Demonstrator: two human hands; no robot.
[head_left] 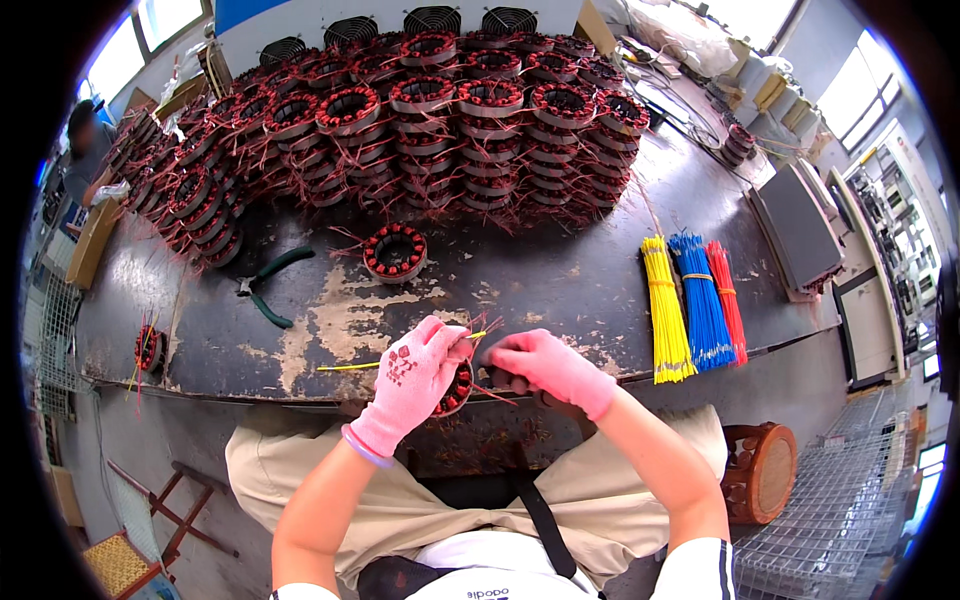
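My left hand, in a pink glove, is closed in a pinch on a yellow wire. One end of the wire sticks out to the left; the other shows beyond the fingertips among thin reddish leads. Beneath that hand a motor stator, with red and black windings, sits at the table's front edge, partly covered by the glove. My right hand, gloved in pink with dark fingertips, is just right of the stator. Its fingers are curled together near the leads; whatever they hold is too small to make out.
Another stator lies farther back, with green-handled pliers to its left. One more stator stands at the left edge. Tall stator stacks fill the back. Yellow, blue and red wire bundles lie at the right.
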